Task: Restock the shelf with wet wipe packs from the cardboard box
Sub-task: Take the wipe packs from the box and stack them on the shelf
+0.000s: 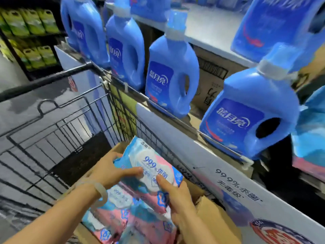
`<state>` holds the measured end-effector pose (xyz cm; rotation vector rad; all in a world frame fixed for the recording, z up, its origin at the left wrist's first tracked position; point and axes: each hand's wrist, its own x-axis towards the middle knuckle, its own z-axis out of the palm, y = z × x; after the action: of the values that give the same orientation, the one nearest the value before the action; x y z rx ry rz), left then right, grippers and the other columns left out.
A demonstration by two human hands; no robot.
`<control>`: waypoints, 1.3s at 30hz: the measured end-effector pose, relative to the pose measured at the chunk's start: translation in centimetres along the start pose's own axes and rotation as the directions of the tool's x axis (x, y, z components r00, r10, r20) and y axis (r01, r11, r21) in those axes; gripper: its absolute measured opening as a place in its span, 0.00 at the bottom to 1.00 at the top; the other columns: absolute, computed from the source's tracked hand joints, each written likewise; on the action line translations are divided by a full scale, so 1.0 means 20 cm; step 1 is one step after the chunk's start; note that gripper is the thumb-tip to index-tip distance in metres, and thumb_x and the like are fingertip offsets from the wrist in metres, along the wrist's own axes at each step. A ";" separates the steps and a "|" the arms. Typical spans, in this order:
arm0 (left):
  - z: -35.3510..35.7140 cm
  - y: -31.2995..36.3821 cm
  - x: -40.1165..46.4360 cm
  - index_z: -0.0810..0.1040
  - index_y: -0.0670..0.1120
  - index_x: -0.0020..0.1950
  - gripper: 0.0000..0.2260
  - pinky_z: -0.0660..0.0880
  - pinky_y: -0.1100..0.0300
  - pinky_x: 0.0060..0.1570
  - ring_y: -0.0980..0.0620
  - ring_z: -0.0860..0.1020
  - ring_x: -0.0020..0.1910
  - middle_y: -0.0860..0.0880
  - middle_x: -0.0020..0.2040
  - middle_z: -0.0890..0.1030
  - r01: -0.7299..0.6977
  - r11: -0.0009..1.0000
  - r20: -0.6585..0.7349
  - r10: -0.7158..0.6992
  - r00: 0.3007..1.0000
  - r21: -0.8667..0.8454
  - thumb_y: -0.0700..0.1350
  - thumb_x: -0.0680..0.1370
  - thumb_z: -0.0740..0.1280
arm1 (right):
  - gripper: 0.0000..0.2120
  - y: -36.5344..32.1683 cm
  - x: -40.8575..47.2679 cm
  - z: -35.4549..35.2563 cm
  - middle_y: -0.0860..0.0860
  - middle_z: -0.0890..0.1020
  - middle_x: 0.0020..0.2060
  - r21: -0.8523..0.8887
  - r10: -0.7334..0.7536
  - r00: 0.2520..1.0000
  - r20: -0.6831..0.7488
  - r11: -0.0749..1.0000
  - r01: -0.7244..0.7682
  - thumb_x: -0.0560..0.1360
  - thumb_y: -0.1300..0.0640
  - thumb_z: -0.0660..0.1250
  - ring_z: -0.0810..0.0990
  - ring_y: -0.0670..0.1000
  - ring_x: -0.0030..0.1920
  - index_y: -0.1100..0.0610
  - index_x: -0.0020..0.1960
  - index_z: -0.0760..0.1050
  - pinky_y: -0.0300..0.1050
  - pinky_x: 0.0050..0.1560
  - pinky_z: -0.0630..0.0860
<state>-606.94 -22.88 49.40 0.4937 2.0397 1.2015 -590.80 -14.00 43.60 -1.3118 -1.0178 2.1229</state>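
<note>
Both hands grip one wet wipe pack (151, 164) printed "99.9%", raised tilted just above the open cardboard box (207, 210) in the wire shopping cart (58, 131); the left hand (107, 171), a pale bracelet (102, 191) on its wrist, curls round the pack's left edge with its thumb across the front; the right hand (177, 199) holds the lower right corner, thumb on the white lid. More wipe packs (123, 217) lie in the box; blue detergent bottles (171, 74) line the shelf (207, 136) just beside the cart.

The head camera is looking forward and down, close over the cart (58, 124). The shelf (175, 118) is running along the right, from near to far.
</note>
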 end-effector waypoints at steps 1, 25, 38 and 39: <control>0.04 0.07 -0.04 0.78 0.45 0.40 0.36 0.77 0.56 0.39 0.50 0.76 0.36 0.48 0.38 0.80 -0.056 0.998 0.041 0.056 0.998 0.005 0.63 0.39 0.80 | 0.54 -0.07 -0.07 -0.05 0.64 0.84 0.47 -0.013 -0.047 0.998 -0.034 0.999 0.046 0.38 0.44 0.85 0.83 0.62 0.44 0.65 0.59 0.74 0.65 0.47 0.80; 1.27 1.28 -0.63 0.76 0.48 0.46 0.14 0.79 0.71 0.34 0.64 0.81 0.32 0.56 0.38 0.82 -0.555 0.762 0.351 0.647 0.676 -0.334 0.33 0.69 0.73 | 0.30 -1.50 -0.91 -1.24 0.53 0.84 0.48 -0.393 -0.713 0.658 -0.241 0.692 0.606 0.60 0.66 0.81 0.83 0.45 0.39 0.57 0.57 0.71 0.40 0.38 0.80; 1.72 1.39 -0.42 0.70 0.51 0.57 0.21 0.79 0.68 0.41 0.63 0.80 0.42 0.54 0.50 0.80 -0.520 0.840 0.481 0.525 0.702 -0.158 0.37 0.70 0.74 | 0.43 -1.62 -0.52 -1.62 0.53 0.82 0.55 -0.558 -0.757 0.631 -0.168 0.601 0.573 0.53 0.48 0.81 0.83 0.52 0.53 0.57 0.64 0.68 0.52 0.57 0.79; 1.74 1.39 -0.41 0.69 0.51 0.56 0.20 0.78 0.70 0.37 0.64 0.79 0.41 0.54 0.48 0.79 -0.520 0.839 0.471 0.527 0.707 -0.158 0.37 0.71 0.73 | 0.44 -1.63 -0.50 -1.63 0.53 0.82 0.55 -0.571 -0.759 0.630 -0.161 0.593 0.568 0.53 0.48 0.81 0.83 0.52 0.53 0.57 0.64 0.68 0.51 0.57 0.79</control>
<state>-576.57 6.56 65.65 1.3085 1.4691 1.2291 -557.51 11.27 65.36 -1.1855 -1.5939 0.9939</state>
